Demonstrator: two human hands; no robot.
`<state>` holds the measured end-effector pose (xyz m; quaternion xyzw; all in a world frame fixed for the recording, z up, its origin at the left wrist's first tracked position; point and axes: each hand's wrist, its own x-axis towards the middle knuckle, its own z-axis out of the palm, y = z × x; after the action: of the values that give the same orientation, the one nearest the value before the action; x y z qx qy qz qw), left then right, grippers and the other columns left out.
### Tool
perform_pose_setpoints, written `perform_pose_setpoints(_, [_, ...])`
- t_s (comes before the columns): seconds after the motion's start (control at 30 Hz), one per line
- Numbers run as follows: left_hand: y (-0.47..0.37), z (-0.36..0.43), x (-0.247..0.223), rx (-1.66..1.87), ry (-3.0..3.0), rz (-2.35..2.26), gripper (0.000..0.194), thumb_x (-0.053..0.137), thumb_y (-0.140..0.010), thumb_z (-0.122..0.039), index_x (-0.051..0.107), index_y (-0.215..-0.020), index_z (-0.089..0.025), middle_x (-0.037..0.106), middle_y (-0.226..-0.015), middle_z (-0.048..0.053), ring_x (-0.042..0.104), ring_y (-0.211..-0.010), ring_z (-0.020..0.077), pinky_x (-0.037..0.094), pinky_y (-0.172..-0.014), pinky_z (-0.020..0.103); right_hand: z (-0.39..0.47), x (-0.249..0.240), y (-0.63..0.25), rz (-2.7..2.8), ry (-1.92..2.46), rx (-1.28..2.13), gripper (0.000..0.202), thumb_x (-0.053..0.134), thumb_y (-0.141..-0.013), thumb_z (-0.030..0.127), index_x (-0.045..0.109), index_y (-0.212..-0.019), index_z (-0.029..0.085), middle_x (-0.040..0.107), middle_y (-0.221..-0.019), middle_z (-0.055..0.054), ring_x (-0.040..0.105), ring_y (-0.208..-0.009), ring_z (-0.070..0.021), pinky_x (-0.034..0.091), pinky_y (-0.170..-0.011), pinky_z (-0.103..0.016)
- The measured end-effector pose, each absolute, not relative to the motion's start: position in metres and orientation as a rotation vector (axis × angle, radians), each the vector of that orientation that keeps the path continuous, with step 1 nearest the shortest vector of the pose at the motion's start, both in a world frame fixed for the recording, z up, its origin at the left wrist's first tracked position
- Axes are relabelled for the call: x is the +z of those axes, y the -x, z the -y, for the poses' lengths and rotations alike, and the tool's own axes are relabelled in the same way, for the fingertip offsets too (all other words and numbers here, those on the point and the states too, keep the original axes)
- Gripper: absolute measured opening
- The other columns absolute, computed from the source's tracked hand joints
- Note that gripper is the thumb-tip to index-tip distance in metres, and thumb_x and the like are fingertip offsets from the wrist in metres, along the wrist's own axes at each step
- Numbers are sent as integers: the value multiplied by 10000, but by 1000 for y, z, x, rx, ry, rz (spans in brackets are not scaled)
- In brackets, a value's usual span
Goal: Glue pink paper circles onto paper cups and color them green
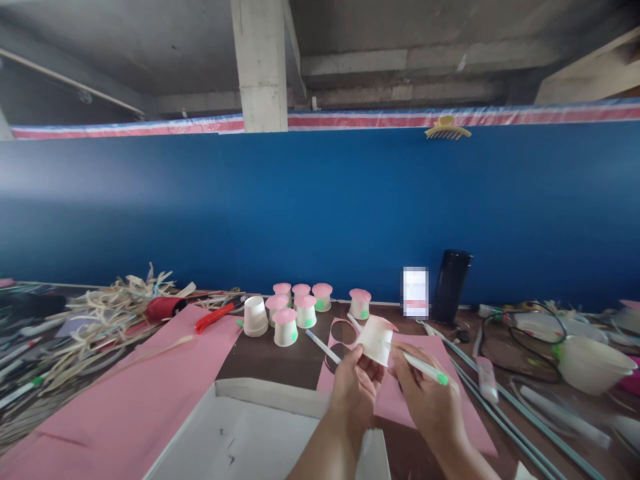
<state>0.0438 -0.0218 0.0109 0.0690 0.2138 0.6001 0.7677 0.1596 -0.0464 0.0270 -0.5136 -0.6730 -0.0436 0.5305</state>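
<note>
My left hand (357,380) is closed around the lower part of a white paper cup (375,340), tilted and upside down with a pink paper disc on top. A few green marks show on its side. In my right hand (430,390) is a white marker with a green end (423,367), its tip at the cup's side. Behind and left, several upside-down cups with pink paper tops (285,330) stand grouped, with green patches on some. A plain white cup (255,317) is beside them. Under my hands lies pink paper with round cut-outs (410,400).
An open white box (265,420) is in front of me. Pink sheet (140,373), red cutter-like tool (214,318) and heaped paper strips (120,313) lie left. A black cylinder (451,287) stands at the blue partition (320,213); tubes (500,417) and a white bowl (595,367) are right.
</note>
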Motion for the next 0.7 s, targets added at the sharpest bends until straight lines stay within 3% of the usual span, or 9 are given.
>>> perform_pose_setpoints(0.27, [-42,19,8,1323,-125,-454,176,600,-788,-247,598,-936,-153,657,-966,93,639,-779,157,509,-692,256,46,24,-161,1590,1235,-80,254,482,-885,379,646,-972,205,706,-841,-39,692,-728,-172,524,-682,-257])
perform_pose_setpoints(0.7, [-40,20,10,1316,-139,-456,183,609,-783,-248,593,-943,-159,657,-1036,107,644,-833,175,529,-720,274,47,26,-161,1612,1238,-83,256,472,-890,373,641,-969,198,707,-836,-51,684,-716,-181,522,-695,-275])
